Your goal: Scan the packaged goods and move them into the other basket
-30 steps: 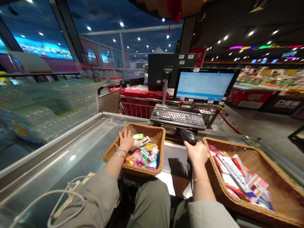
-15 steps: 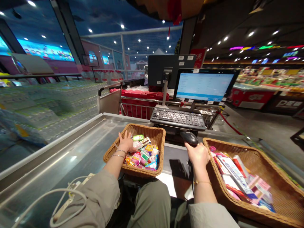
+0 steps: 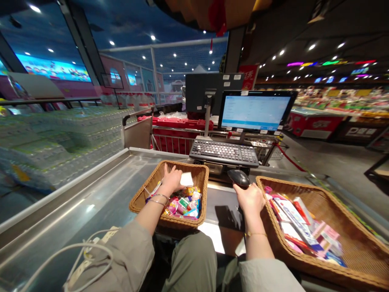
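Observation:
A small wicker basket [image 3: 142,194] full of colourful small packets sits on the steel counter in front of me. My left hand [image 3: 172,181] is inside it, fingers closed on a small white packet [image 3: 186,179] lifted a little above the pile. My right hand [image 3: 249,198] is wrapped round a black handheld scanner [image 3: 239,177], held between the two baskets with its head pointing away. A larger wicker basket [image 3: 343,219] on the right holds several boxes and packets.
Behind the baskets stand a black keyboard [image 3: 224,151] and a lit till screen [image 3: 255,112]. The steel counter [image 3: 91,202] runs off to the left, with white cables [image 3: 88,259] near my left sleeve. Red crates [image 3: 179,121] and stacked water bottles lie beyond.
My left hand has shifted forward in the small basket and closed on a white packet, raising it. My right hand with the scanner has barely moved.

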A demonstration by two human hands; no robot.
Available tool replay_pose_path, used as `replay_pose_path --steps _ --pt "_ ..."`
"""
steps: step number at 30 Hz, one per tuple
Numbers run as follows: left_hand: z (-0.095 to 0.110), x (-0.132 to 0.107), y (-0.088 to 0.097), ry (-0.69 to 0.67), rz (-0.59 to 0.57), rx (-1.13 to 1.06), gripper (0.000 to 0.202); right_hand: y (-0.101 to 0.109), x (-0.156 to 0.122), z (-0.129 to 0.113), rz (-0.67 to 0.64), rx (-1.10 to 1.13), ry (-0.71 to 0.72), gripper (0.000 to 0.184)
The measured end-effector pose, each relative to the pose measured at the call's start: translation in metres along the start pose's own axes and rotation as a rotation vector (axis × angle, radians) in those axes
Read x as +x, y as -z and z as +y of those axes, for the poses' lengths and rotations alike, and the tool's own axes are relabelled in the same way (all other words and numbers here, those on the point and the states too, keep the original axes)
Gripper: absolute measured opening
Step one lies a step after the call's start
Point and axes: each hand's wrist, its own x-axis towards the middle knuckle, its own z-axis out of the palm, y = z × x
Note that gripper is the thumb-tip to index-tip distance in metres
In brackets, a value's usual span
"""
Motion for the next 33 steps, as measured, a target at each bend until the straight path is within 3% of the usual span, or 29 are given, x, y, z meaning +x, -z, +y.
replay_pose_path --steps 12,20,33 --pt "0.042 0.002 0.011 -0.117 0.381 -0.004 0.053 -0.005 -0.005 0.004 0.046 0.037 0.057 0.041" --pt "0.051 0.006 0.016 -0.12 0.412 -0.031 0.072 -0.004 -0.012 -0.001 0.045 0.076 0.173 0.031" --pt "0.078 0.016 0.027 -0.151 0.47 -0.068 0.073 -0.004 -0.017 -0.005 -0.015 0.083 0.281 0.032"
